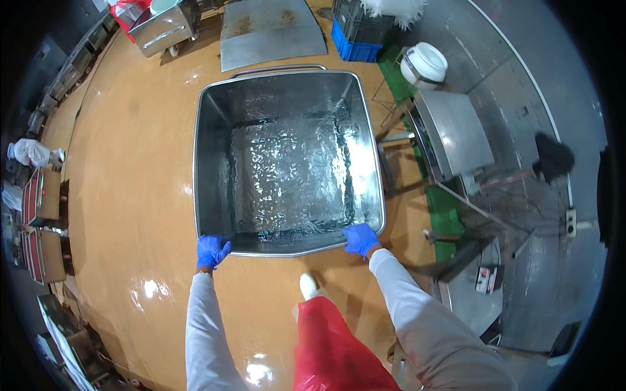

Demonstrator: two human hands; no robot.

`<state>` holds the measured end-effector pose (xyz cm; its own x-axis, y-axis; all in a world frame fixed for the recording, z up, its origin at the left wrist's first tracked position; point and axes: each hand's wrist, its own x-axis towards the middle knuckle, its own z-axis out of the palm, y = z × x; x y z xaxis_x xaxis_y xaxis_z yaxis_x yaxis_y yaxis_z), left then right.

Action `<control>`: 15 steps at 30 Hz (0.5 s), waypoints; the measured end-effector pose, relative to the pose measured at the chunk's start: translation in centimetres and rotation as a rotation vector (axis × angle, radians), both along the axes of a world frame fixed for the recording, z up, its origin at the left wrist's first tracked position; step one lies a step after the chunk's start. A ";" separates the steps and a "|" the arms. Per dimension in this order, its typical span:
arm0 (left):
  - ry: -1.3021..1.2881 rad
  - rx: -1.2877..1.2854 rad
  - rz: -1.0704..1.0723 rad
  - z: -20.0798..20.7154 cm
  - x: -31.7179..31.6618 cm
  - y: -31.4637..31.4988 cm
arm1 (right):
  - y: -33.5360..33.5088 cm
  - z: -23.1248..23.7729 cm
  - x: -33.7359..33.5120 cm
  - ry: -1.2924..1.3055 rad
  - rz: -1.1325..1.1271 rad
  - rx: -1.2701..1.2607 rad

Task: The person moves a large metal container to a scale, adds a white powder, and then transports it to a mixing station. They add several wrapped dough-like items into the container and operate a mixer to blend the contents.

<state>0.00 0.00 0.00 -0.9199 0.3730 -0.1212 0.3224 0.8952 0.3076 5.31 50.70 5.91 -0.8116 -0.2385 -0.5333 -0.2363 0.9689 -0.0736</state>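
A large square stainless steel tub [215, 156] stands before me, with rippling clear liquid [287, 169] over its bottom. At the near left corner, my left hand [212, 251], in a blue glove, is closed around the rim. My right hand [360, 240], gloved in blue too, grips the same rim near the right corner. Both arms reach forward in white sleeves. A tubular handle [280, 68] runs along the tub's far side. Below the tub, my red apron [332, 352] and one white boot [308, 285] show.
A sloped metal plate [274, 39] lies beyond the tub. Stacked crates [355, 45] and a white round container [425, 63] stand far right, near a steel table [454, 130]. Another steel cart [166, 29] is far left. At the left edge, a person in white [31, 152] is beside carts [44, 195].
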 end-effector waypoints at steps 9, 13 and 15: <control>0.006 -0.109 0.018 4.1 -48.1 -0.6 | 0.2 -2.9 -47.8 0.292 -0.044 -0.222; 0.125 -0.034 0.124 5.3 -67.4 0.0 | 0.0 0.0 -71.3 0.219 0.087 -0.161; 0.091 -0.104 0.118 5.2 -77.6 1.3 | 1.8 -1.0 -81.8 0.229 0.081 -0.120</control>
